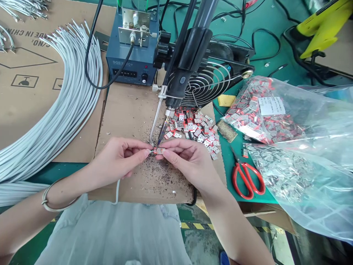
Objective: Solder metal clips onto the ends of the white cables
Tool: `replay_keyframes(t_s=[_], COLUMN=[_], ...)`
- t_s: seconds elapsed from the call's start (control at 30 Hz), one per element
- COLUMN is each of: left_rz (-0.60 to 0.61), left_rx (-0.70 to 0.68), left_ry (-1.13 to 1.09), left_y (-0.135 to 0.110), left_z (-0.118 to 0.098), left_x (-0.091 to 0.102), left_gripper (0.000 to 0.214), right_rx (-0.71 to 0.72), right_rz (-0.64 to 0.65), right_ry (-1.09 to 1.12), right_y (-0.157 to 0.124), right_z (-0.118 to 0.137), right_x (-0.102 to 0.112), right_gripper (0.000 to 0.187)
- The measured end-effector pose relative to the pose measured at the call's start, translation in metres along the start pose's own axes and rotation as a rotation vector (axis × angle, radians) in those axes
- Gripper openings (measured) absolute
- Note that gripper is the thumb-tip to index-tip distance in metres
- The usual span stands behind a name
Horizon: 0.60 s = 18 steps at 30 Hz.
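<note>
My left hand (126, 156) pinches the end of a white cable (117, 191), whose tail hangs down below the palm. Between thumb and fingers, my right hand (187, 158) grips a small silver-and-red connector (159, 151). Cable end and connector meet right under the tip of a soldering iron (163, 130), which is clamped in a stand. A thin bent metal feed tube (156, 121) comes down beside the iron, its end close to my left fingertips. Whether the tip touches the connector is hard to tell.
A pile of connectors (197, 129) lies behind my right hand, near a fan (202, 82). A blue solder feeder box (132, 66) stands behind. Left is a bundle of white cables (79, 81); right are red-handled scissors (248, 180) and plastic bags of parts (292, 169). Dark solder crumbs (165, 176) litter the cardboard.
</note>
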<state>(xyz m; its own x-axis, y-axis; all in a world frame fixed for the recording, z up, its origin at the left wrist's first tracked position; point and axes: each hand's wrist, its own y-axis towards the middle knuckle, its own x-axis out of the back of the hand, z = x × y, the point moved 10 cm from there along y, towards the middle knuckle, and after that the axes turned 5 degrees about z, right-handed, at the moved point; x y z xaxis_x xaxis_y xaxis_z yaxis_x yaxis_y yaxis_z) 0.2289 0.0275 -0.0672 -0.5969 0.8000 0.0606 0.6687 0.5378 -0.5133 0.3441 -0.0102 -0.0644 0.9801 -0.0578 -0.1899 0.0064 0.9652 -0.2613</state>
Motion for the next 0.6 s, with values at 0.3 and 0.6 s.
replay_keyframes(t_s=[0.3,0.6], left_rz=[-0.009,-0.077], left_rx=[0.001,-0.156], left_ry=[0.066,0.236], left_y=[-0.0005,-0.0034], left_z=[0.0051,-0.0010], left_x=[0.0029,0.0087], left_gripper=[0.021,0.017], right_rx=[0.010,-0.010], right_rz=[0.015,-0.001], right_ry=[-0.080,-0.071], right_y=[-0.0003,0.0039], right_z=[0.0000,-0.0022], right_x=[-0.0008,0.0006], right_gripper=[0.008,0.007])
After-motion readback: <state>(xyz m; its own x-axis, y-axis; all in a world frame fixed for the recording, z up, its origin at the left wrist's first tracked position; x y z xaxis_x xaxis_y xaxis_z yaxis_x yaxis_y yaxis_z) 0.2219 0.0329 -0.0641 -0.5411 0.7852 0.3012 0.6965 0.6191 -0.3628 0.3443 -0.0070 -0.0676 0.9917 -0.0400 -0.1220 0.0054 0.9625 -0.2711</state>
